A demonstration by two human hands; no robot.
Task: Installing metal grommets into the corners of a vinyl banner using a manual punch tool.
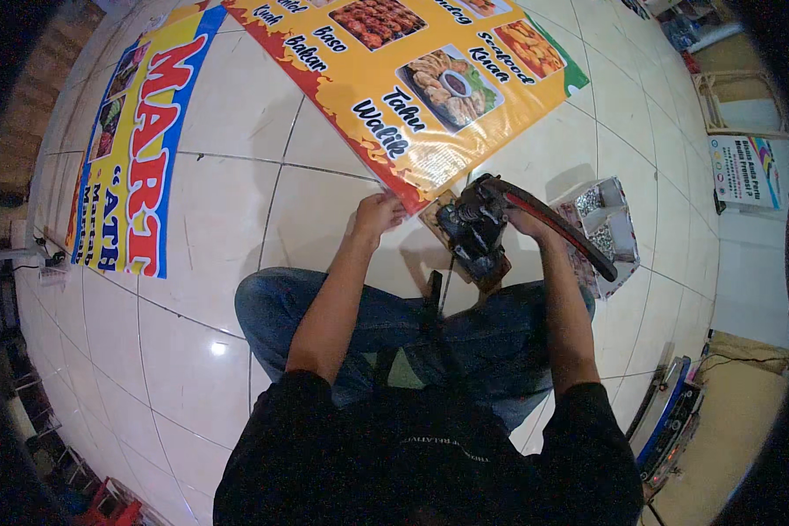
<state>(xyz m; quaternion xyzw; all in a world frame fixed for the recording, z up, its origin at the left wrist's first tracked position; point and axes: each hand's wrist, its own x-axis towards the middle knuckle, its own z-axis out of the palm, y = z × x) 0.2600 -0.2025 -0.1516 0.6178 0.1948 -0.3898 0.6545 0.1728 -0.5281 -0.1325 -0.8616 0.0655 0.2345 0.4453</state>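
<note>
The left hand (380, 217) pinched the orange banner (408, 77), upper centre of the frame, by its lower corner beside the black press (475, 230). The right hand (526, 221) adjoined the handle (561, 226), grip indeterminable. Floor tiles (228, 202) separated the banner's left edge from the blue-edged banner (149, 149), upper left

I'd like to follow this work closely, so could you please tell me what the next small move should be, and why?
Probably the left hand should ease the yellow banner's red corner slightly toward the black tool: its fingers are at that corner, close beside the tool, and the right hand is by the tool's curved handle.
</note>
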